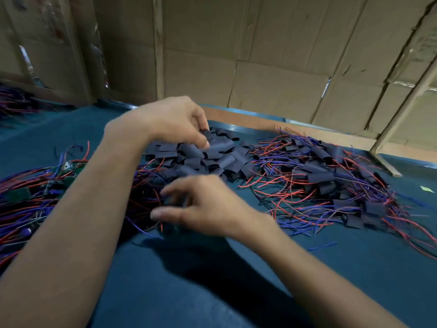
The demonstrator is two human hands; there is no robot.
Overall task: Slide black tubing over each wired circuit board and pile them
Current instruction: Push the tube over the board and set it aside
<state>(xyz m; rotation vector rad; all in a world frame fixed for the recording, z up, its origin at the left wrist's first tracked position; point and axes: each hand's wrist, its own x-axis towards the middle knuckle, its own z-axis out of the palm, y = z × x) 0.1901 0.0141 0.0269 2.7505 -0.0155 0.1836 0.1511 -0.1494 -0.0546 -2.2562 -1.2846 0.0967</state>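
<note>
A heap of short black tubing pieces (pixel 208 159) lies at the middle of the blue table. My left hand (pixel 170 121) reaches over this heap, its thumb and fingers pinching one tubing piece at the top. To the left lies a tangle of bare green circuit boards with red and blue wires (pixel 30 192). My right hand (pixel 203 204), blurred, hovers over the edge of that tangle with fingers curled around a dark wired board. At the right sits the pile of sleeved boards (pixel 331 181), black tubes with red and blue wires trailing out.
The table is covered in blue cloth (pixel 236 280). Cardboard sheets (pixel 260 55) wall the far side. A metal post (pixel 399 114) leans at the right. More wired parts (pixel 14 100) lie at the far left. A small green scrap (pixel 427 189) rests near the right edge.
</note>
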